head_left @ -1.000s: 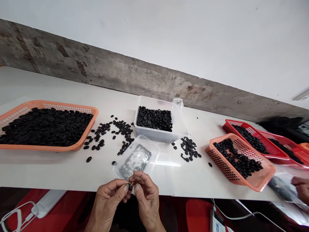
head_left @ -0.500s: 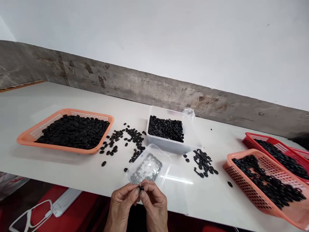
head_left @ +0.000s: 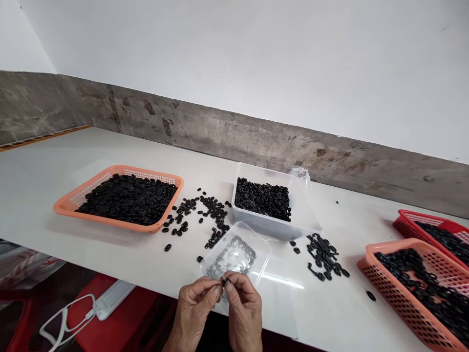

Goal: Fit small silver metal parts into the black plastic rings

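Observation:
Held between the fingertips of both hands is a small black part (head_left: pixel 224 282), mostly covered by the fingers, so its exact shape is hidden. My left hand (head_left: pixel 198 304) pinches it from the left, my right hand (head_left: pixel 244 305) from the right. Just beyond the fingers lies a shallow clear plastic tray (head_left: pixel 262 254) with many tiny metal pieces (head_left: pixel 234 256) in it. Loose black oval pieces (head_left: pixel 214 210) are scattered behind and left of this tray. A pile of black pieces with hooked ends (head_left: pixel 324 256) lies to the right.
An orange basket (head_left: pixel 60 208) full of black ovals stands left. A deeper clear bin (head_left: pixel 264 227) of small black parts sits behind the tray. At right are another orange basket (head_left: pixel 388 288) and a red basket (head_left: pixel 406 222). A white power strip (head_left: pixel 113 298) lies on a red seat below.
The view has turned slightly left, so everything sits further right in the picture. Both hands still pinch the small black part, with the fingers slightly shifted around it.

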The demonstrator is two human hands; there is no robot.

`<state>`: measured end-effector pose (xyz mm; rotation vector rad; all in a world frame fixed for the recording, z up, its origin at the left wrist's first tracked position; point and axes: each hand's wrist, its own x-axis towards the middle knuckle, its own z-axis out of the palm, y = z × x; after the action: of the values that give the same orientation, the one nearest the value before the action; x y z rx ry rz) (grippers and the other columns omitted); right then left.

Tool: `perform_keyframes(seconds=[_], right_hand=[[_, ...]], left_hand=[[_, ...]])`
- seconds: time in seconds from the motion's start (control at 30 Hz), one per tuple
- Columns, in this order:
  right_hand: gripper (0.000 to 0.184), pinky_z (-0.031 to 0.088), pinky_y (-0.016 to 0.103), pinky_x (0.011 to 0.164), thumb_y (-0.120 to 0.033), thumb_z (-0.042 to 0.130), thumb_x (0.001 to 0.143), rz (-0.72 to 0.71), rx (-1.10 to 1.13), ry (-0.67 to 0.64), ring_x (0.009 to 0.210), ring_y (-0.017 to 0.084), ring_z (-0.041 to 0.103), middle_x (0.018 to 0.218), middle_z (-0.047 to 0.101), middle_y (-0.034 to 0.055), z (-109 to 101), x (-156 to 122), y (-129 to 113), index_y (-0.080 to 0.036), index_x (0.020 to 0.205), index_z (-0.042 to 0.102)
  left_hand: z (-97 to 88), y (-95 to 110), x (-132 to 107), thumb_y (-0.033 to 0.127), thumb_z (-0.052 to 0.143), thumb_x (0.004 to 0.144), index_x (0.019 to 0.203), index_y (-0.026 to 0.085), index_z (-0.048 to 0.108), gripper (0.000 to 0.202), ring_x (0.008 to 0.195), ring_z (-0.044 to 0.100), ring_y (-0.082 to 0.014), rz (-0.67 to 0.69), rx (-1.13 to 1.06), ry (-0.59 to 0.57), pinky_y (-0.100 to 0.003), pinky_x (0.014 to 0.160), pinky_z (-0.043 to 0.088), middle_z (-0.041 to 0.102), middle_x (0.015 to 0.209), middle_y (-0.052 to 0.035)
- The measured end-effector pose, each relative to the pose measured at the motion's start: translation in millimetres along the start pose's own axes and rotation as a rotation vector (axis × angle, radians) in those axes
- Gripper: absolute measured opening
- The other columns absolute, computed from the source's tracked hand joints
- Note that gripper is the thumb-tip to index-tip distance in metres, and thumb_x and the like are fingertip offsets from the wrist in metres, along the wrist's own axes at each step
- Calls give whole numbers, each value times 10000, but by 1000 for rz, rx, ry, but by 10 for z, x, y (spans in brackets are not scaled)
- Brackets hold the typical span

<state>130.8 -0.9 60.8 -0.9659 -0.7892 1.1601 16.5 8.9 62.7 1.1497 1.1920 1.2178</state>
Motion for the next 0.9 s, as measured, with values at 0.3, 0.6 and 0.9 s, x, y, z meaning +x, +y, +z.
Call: perform_keyframes(seconds=[0.3, 0.6, 0.9], right_hand=[[210, 447, 259, 666, -343, 743, 770, 148, 75, 26, 563, 118, 558, 581, 619, -18, -133, 12, -126, -188, 736, 604], [204, 424, 270, 662, -352, 719, 787, 97, 5, 19, 534, 117, 526, 549, 587, -32, -167, -13, -114, -181, 750, 613], [219, 414, 251, 608, -314, 747, 757, 156, 75, -27, 484, 95, 542, 582, 618, -25, -29, 28, -137, -161, 747, 591]], left_hand=[[-1116, -448, 814, 286, 648, 697, 882, 185, 707, 218, 824, 576, -279, 75, 578, 255, -415, 835, 434, 636, 813, -68], [-1095, -554, 987, 313, 595, 851, 765, 160, 624, 178, 760, 603, -174, 54, 533, 168, -368, 732, 474, 645, 809, -18], [-537, -210, 505, 365, 675, 665, 880, 106, 724, 340, 529, 595, -170, -202, -68, 127, -284, 494, 444, 682, 609, -58]])
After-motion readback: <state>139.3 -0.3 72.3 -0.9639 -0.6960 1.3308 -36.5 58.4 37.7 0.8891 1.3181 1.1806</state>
